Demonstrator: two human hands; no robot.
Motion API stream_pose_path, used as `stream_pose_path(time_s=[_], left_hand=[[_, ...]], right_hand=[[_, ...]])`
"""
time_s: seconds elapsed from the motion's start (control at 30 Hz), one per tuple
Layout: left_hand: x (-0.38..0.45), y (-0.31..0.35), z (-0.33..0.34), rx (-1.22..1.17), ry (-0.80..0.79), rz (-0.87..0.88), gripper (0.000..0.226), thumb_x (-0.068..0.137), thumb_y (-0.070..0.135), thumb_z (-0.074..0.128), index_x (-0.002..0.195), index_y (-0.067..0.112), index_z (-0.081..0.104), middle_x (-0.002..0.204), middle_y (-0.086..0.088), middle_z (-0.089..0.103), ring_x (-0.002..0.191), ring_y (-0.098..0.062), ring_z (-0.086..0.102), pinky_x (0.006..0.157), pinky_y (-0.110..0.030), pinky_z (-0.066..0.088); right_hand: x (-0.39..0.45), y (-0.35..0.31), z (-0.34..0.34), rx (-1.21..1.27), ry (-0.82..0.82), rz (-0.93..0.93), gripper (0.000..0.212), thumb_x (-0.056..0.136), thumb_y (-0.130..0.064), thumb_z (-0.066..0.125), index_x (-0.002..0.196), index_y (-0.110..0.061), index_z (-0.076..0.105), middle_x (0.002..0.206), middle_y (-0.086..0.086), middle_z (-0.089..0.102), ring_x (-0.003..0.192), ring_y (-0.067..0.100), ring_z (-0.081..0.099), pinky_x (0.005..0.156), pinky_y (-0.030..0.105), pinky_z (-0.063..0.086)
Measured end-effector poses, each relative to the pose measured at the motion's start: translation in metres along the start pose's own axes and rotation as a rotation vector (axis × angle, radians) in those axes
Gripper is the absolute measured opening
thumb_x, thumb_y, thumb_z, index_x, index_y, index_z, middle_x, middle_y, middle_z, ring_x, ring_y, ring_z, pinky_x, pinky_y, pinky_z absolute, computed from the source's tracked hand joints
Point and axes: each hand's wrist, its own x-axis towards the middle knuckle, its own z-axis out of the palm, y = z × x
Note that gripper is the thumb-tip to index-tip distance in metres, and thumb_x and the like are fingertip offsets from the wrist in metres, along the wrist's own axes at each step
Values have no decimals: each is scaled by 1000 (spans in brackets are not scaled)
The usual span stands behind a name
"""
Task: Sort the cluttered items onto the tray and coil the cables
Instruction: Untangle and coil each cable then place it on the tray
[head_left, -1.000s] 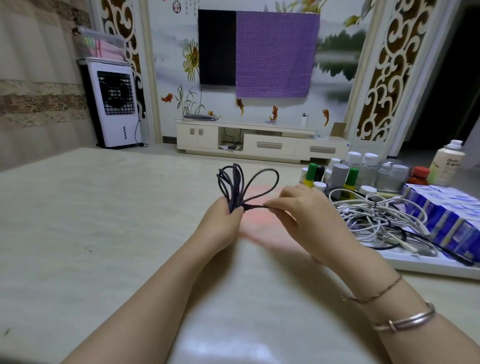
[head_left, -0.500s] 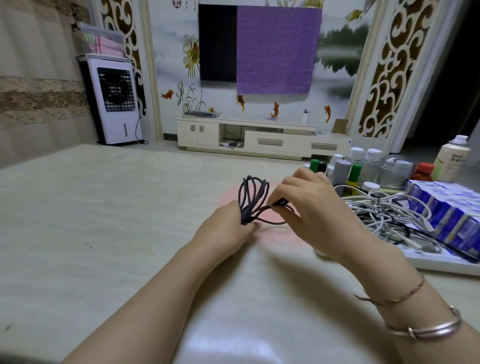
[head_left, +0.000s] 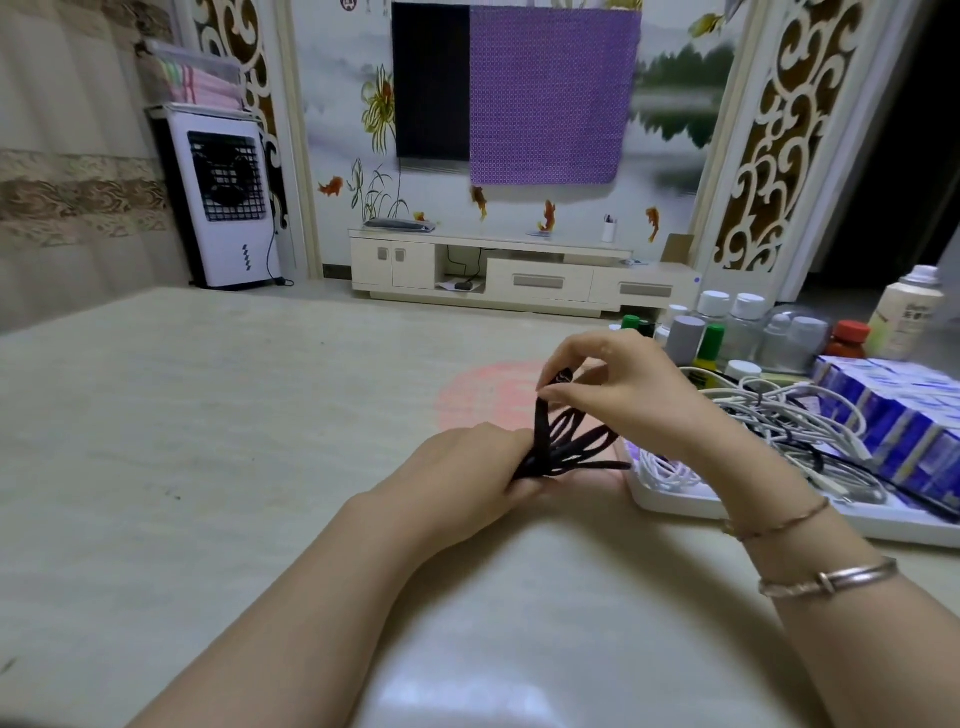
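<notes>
A black cable (head_left: 563, 447), folded into several loops, is held over the middle of the table. My left hand (head_left: 467, 470) grips the bundle at its lower end. Above it, my right hand (head_left: 618, 387) pinches the cable's free end and plug between thumb and fingers. To the right lies a white tray (head_left: 670, 501) holding a tangle of white cables (head_left: 779, 431), blue boxes (head_left: 904, 415) and several bottles (head_left: 737, 327) at its far side.
The beige table (head_left: 208, 441) stretches wide to the left and front, with a pink patch (head_left: 488, 395) behind the hands. A large cream bottle (head_left: 906, 312) stands at the far right. Beyond the table are a TV cabinet (head_left: 519, 275) and a white air cooler (head_left: 223, 192).
The bundle has dropped lower and tilted toward the tray, its loops now fanning right. My right hand has risen above the bundle, lifting the cable's free end over it.
</notes>
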Motion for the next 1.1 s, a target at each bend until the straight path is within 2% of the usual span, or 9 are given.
stream_pose_path(time_s=[0.07,0.2,0.33,0.4,0.5,0.57,0.7,0.87,1.1], left_hand=[[-1,1,-6,-30,39,37,26,91,48,52,112,32,52,98,7,64,88,-21,57,73,-34,48],[2,4,-18,-66,140,76,31,87,47,61,83,28,37,69,10,48,69,-17,43,58,-31,32],[0,19,-23,-331,186,131,48,82,39,69,88,38,22,90,5,70,72,-16,57,69,-33,48],[-2,24,-24,-444,287,176,47,83,36,69,90,37,22,82,1,69,64,-16,54,63,-31,46],[-2,20,-26,-594,450,199,34,86,24,68,95,24,36,73,-4,66,55,-18,45,52,-24,35],[0,15,-25,-617,503,173,23,88,23,66,90,13,46,67,-3,59,54,-16,40,52,-23,31],[4,9,-21,-673,545,87,21,90,28,59,88,7,55,68,1,56,61,-14,44,57,-24,35],[7,5,-15,-713,472,-83,13,96,24,53,83,28,53,61,24,55,60,5,49,57,-11,34],[10,0,-7,-791,276,-228,16,99,32,44,95,19,50,76,5,45,70,-12,42,68,-26,36]], right_hand=[[7,1,-7,13,-74,106,5,82,-11,73,80,-15,73,80,-2,70,65,10,65,62,20,51],[6,9,-27,497,-293,423,7,80,-2,67,77,-7,72,76,12,65,57,14,57,47,18,47],[3,21,-32,647,-417,455,12,86,-12,64,83,-15,75,89,15,65,71,21,59,64,30,45],[1,19,-27,754,-452,441,19,70,-31,81,80,-15,78,87,10,70,73,17,66,66,30,52],[-4,10,-13,798,-433,488,8,86,-5,63,83,-7,70,72,2,64,58,6,61,46,14,48],[-5,9,-8,871,-464,454,15,82,5,55,89,-5,64,69,-2,65,58,5,59,47,13,45],[-7,8,-8,970,-366,439,24,77,-3,56,98,3,65,76,2,70,58,6,59,49,15,46],[-12,6,1,923,-259,413,26,73,-7,63,94,9,66,68,10,61,59,11,53,50,18,46],[-13,-2,12,529,1,412,8,84,-6,69,83,2,70,61,5,57,50,10,48,45,20,41]])
